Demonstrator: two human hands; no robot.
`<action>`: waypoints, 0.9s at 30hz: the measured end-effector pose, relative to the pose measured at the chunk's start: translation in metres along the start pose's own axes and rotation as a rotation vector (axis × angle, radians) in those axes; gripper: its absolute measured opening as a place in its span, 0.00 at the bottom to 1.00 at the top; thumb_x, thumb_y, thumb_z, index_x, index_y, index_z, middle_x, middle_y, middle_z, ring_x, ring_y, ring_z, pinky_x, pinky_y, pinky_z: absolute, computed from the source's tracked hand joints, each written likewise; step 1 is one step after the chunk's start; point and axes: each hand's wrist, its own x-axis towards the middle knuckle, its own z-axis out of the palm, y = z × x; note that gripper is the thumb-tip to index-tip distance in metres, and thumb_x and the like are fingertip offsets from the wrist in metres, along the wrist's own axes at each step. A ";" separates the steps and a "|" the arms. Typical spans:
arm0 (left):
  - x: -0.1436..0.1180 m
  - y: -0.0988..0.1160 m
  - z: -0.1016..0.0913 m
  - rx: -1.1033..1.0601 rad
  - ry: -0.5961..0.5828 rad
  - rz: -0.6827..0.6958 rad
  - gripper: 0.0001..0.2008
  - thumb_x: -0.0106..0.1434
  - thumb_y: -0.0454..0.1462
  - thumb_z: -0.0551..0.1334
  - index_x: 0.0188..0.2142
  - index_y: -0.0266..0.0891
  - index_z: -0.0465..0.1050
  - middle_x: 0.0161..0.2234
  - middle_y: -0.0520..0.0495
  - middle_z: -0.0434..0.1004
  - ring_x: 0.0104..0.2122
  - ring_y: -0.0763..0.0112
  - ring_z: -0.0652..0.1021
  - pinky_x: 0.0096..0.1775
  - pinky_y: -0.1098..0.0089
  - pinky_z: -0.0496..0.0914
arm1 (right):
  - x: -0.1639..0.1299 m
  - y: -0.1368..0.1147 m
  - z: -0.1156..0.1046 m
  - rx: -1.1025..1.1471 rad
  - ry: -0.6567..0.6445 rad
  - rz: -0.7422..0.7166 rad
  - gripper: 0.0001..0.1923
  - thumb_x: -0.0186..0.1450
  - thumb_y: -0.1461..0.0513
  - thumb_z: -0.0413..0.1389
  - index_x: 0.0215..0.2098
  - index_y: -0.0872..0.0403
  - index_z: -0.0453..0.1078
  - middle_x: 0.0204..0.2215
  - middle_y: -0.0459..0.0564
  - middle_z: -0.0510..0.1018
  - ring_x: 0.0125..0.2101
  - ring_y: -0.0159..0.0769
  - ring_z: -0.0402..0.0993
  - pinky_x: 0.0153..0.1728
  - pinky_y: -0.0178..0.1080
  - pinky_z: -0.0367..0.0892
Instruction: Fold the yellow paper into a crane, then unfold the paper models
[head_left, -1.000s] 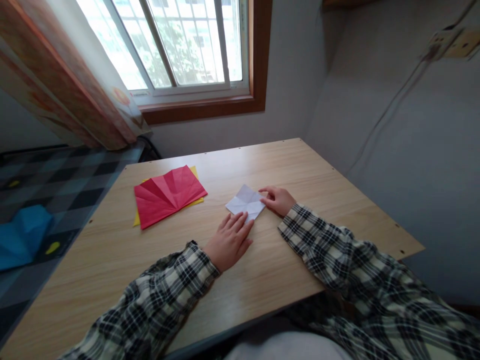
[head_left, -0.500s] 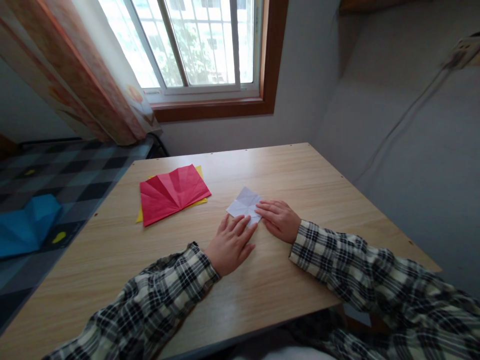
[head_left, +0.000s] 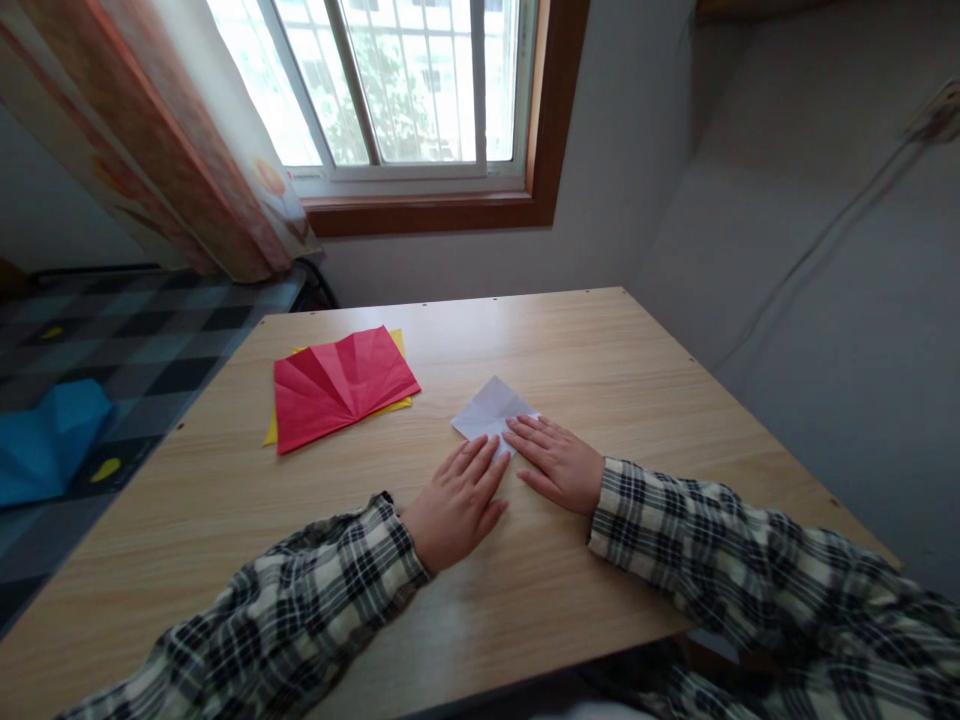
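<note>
A small white sheet of paper [head_left: 489,402] lies flat on the wooden table, turned so one corner points toward the window. Faint creases cross it. My left hand [head_left: 459,507] rests with flat, stretched fingers, its tips on the paper's near left edge. From the right, my right hand [head_left: 556,462] lies flat too, fingertips pressing on the paper's near right part. The two hands' fingertips are close together, and they cover the near corner partly.
Red creased paper [head_left: 341,385] lies over yellow paper [head_left: 397,405] on the table's left. Blue folded paper [head_left: 52,440] sits on a checked cloth [head_left: 157,340] beyond the left edge. A window [head_left: 420,90] and a cable [head_left: 817,240] are behind.
My right hand has slid a little toward me, uncovering the paper's right corner. My left hand has shifted slightly, its fingers closer together. The view has moved a little.
</note>
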 end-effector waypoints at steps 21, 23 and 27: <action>0.003 -0.002 -0.010 0.112 -0.012 -0.092 0.31 0.67 0.53 0.55 0.62 0.38 0.67 0.62 0.30 0.64 0.63 0.40 0.63 0.62 0.41 0.54 | -0.011 -0.011 -0.003 -0.159 0.064 0.154 0.27 0.71 0.47 0.47 0.65 0.45 0.62 0.65 0.57 0.64 0.67 0.52 0.53 0.65 0.62 0.43; 0.003 -0.002 -0.010 0.111 -0.026 -0.092 0.31 0.67 0.53 0.55 0.62 0.38 0.67 0.63 0.28 0.63 0.63 0.39 0.63 0.61 0.40 0.54 | -0.011 -0.015 -0.005 -0.158 0.035 0.177 0.28 0.72 0.47 0.46 0.65 0.49 0.63 0.65 0.58 0.65 0.65 0.51 0.57 0.65 0.62 0.45; 0.003 0.000 -0.013 0.099 -0.057 -0.123 0.30 0.68 0.53 0.55 0.62 0.38 0.66 0.64 0.29 0.61 0.64 0.40 0.61 0.61 0.41 0.54 | -0.007 -0.020 -0.014 -0.165 -0.043 0.220 0.30 0.72 0.48 0.44 0.65 0.55 0.62 0.65 0.60 0.63 0.65 0.51 0.58 0.64 0.62 0.47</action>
